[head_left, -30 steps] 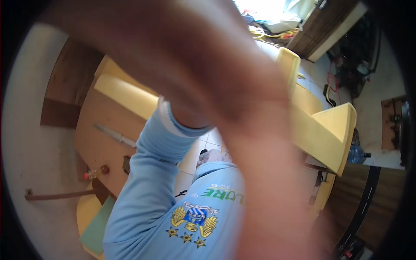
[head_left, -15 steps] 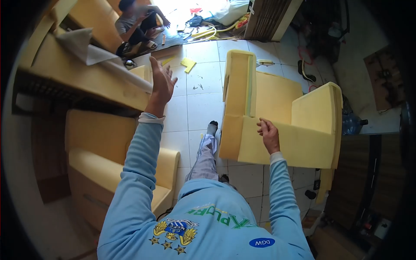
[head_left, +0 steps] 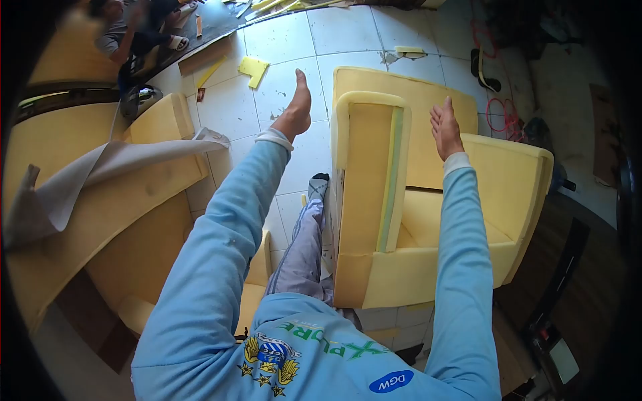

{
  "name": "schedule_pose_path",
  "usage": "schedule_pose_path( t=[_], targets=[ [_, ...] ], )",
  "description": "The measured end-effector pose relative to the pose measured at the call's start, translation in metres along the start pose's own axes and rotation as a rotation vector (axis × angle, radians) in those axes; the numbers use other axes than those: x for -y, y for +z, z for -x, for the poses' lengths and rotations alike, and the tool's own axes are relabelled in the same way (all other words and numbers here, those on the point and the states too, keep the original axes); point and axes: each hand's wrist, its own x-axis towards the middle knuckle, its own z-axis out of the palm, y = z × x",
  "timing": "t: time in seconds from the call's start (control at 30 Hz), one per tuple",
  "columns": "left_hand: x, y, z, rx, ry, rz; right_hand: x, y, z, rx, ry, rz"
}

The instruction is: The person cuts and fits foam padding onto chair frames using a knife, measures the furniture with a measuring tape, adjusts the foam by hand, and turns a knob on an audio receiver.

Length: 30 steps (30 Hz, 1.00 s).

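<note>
My left hand (head_left: 296,107) is held out over the white tiled floor (head_left: 281,80), empty, its fingers stretched and seen edge-on. My right hand (head_left: 446,128) is raised above the yellow foam-covered chair (head_left: 374,167), fingers extended and a little apart, holding nothing. The chair has a padded arm with a green strip along it and stands nearest to my right hand. Neither hand visibly touches anything.
Grey-white cloth (head_left: 100,160) drapes over yellow foam furniture (head_left: 107,220) at the left. A person (head_left: 120,33) sits at the upper left. Foam scraps (head_left: 254,69) and a red cord (head_left: 501,113) lie on the floor.
Both hands have moved further forward, and the left has moved right. The view has shifted, bringing the chair's padded arm closer and the person nearer the upper left corner.
</note>
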Motion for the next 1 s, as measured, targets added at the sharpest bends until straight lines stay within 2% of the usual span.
schedule_pose_path(
  t=[0.07,0.17,0.27,0.37,0.47,0.57,0.63,0.7,0.77,0.83,0.9,0.97,1.0],
  targets=[
    [-0.010,0.025,0.001,-0.011,-0.034,0.001,-0.007,0.004,-0.036,-0.030,0.014,-0.016],
    [0.001,0.068,-0.021,-0.080,-0.092,-0.092,0.004,0.079,-0.010,-0.077,-0.203,0.380],
    [0.014,0.088,-0.032,-0.163,-0.151,-0.214,0.002,0.088,-0.019,0.167,-0.167,0.147],
    [0.004,0.085,-0.032,-0.110,-0.110,-0.322,0.001,0.081,-0.024,0.171,0.099,-0.105],
    [-0.009,0.069,-0.029,0.008,-0.108,-0.409,-0.007,0.071,-0.036,0.149,-0.033,0.109],
    [-0.003,0.075,-0.024,-0.002,0.083,-0.290,0.047,0.072,-0.043,0.283,-0.190,0.809],
    [-0.025,0.072,0.005,-0.003,0.022,-0.178,0.019,0.069,-0.123,0.239,-0.577,0.986],
    [-0.036,0.074,0.024,-0.040,-0.022,-0.100,0.082,0.095,-0.148,0.198,-0.806,1.092],
    [-0.019,0.081,0.007,-0.169,-0.023,-0.109,0.162,0.136,-0.127,0.225,-0.693,1.194],
    [0.003,0.088,-0.020,-0.349,0.003,-0.163,0.155,0.174,-0.146,0.127,-0.677,1.709],
    [0.005,0.090,-0.022,-0.421,0.017,-0.092,0.005,0.193,-0.120,-0.343,-0.899,1.332],
    [0.007,0.093,-0.025,-0.438,0.057,-0.073,-0.046,0.184,-0.061,-0.084,-0.474,1.365],
    [0.006,0.091,-0.032,-0.466,0.105,-0.063,-0.018,0.194,-0.070,0.044,-0.383,1.426]
  ],
)
